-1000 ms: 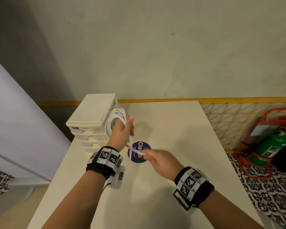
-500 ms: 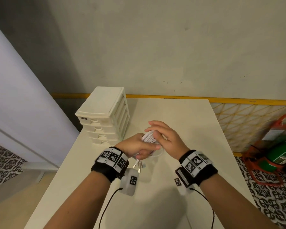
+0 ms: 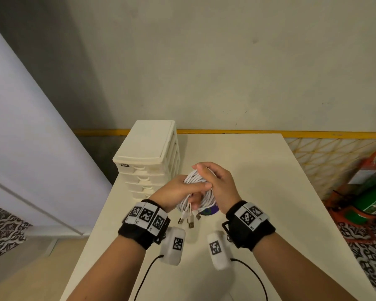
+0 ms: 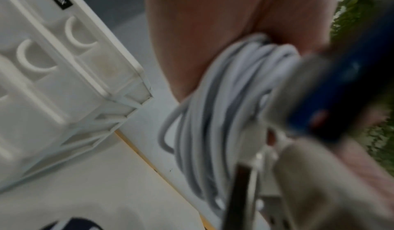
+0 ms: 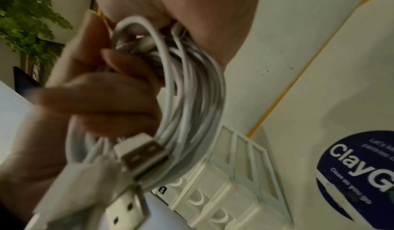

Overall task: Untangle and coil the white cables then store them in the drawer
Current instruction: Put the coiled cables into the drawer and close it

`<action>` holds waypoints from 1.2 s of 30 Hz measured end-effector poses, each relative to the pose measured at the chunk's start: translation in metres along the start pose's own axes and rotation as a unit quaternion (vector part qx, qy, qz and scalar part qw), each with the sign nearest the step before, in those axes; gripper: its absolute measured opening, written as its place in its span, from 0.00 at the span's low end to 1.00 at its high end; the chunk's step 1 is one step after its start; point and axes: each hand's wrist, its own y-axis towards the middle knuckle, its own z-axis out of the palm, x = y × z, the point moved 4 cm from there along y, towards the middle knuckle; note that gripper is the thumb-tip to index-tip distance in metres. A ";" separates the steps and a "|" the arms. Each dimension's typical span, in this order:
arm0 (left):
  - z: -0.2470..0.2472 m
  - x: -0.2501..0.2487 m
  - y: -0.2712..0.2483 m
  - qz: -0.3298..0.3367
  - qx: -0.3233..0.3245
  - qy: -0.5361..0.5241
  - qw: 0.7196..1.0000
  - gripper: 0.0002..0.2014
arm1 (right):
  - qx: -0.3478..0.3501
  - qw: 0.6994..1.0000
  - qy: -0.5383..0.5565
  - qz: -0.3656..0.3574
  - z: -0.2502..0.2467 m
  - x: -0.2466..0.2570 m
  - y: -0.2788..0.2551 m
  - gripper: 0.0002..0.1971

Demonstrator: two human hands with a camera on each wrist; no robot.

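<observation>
A coil of white cables (image 3: pixel 195 179) hangs above the cream table (image 3: pixel 269 192), held between both hands. My left hand (image 3: pixel 178 192) grips the coil from the left, its fingers curled through the loops (image 5: pixel 192 98). My right hand (image 3: pixel 215 181) wraps over the top of the bundle. Several USB plugs (image 3: pixel 189 218) dangle below the coil; one plug (image 5: pixel 140 152) shows close up in the right wrist view. The loops (image 4: pixel 213 115) fill the left wrist view. The white drawer unit (image 3: pixel 148 157) stands just left of the hands, all its drawers closed.
A round dark blue sticker (image 3: pixel 208 211) lies on the table under the coil, clearer as the sticker (image 5: pixel 358 174) in the right wrist view. A green fire extinguisher in an orange stand (image 3: pixel 369 198) sits on the floor at right. A wall is behind the table.
My hands came together from apart: a second ago the left held the coil up by the drawer unit while the right pulled a cable end. Now both clasp the bundle, with plugs hanging.
</observation>
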 end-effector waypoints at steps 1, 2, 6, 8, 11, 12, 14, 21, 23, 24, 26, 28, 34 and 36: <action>-0.014 0.001 -0.002 0.010 -0.039 0.006 0.999 0.18 | -0.013 1.000 -0.020 -0.006 0.007 -0.003 0.002 0.09; -0.028 0.004 -0.004 0.019 -0.072 0.003 0.997 0.15 | -0.019 0.999 -0.032 -0.009 0.016 -0.005 0.004 0.10; -0.065 0.023 -0.014 0.048 -0.158 -0.021 0.986 0.10 | -0.018 1.000 -0.016 -0.010 0.053 -0.019 0.007 0.16; -0.078 0.030 -0.020 0.060 -0.204 -0.046 0.976 0.11 | -0.041 0.998 -0.044 -0.028 0.072 -0.025 0.009 0.17; -0.097 0.035 -0.027 0.079 -0.230 -0.034 0.969 0.10 | -0.111 0.985 -0.121 -0.048 0.095 -0.036 0.013 0.12; -0.101 0.037 -0.030 0.081 -0.227 -0.012 0.970 0.10 | -0.130 0.980 -0.141 -0.051 0.102 -0.040 0.016 0.11; -0.109 0.042 -0.035 0.089 -0.232 0.028 0.968 0.11 | -0.151 0.970 -0.183 -0.061 0.113 -0.045 0.019 0.12; -0.153 0.055 -0.045 0.081 -0.287 -0.082 0.951 0.23 | -0.110 0.969 -0.198 -0.099 0.156 -0.044 0.020 0.10; -0.170 0.052 -0.045 0.079 -0.295 -0.086 0.948 0.20 | -0.069 0.980 -0.167 -0.081 0.161 -0.046 0.026 0.12; -0.180 0.051 -0.044 0.072 -0.301 -0.081 0.947 0.20 | -0.060 0.985 -0.152 -0.060 0.159 -0.049 0.029 0.13; -0.205 0.047 -0.044 0.057 -0.311 -0.062 0.947 0.22 | -0.083 0.989 -0.126 0.000 0.147 -0.060 0.036 0.14; -0.232 0.044 -0.045 0.034 -0.316 -0.059 0.946 0.22 | -0.152 0.977 -0.136 0.062 0.128 -0.077 0.041 0.16; -0.278 0.037 -0.023 -0.039 -0.278 -0.057 0.958 0.15 | -0.164 0.944 -0.245 0.146 0.107 -0.116 0.050 0.34; -0.276 0.037 -0.011 -0.049 -0.249 -0.065 0.965 0.16 | -0.145 0.938 -0.280 0.144 0.106 -0.119 0.055 0.36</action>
